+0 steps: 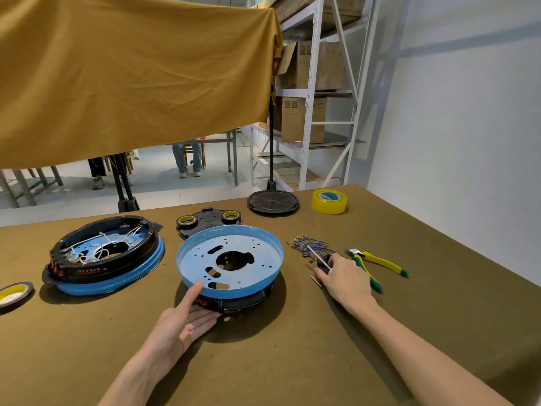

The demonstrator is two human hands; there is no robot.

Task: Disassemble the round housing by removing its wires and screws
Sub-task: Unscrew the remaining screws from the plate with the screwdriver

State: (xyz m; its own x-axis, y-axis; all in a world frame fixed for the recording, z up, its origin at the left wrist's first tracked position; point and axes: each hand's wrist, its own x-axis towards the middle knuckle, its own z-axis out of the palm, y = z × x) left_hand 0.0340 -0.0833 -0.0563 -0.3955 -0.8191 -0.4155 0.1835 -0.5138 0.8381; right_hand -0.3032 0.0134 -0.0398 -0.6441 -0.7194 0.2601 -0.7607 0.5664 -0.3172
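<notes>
Head view is showing a round housing (231,260) sitting near the middle of the brown table (439,303), its blue perforated plate facing up over a black base. The left hand (183,320) is resting against the housing's near-left rim, fingers straight and relaxed, the thumb reaching up onto the blue edge. The right hand (344,278) is lying just right of the housing, its fingers curling around a small dark part with a white stick (319,258) poking up from it; exactly what it is pinching is hard to tell. A heap of blue wires (308,246) is lying just beyond that hand, and yellow-and-green pliers (377,263) are resting to its right. A second housing (104,254), with white wires inside, is sitting toward the left edge. A black lid (272,202) and a yellow tape roll (329,201) are standing at the far edge.
</notes>
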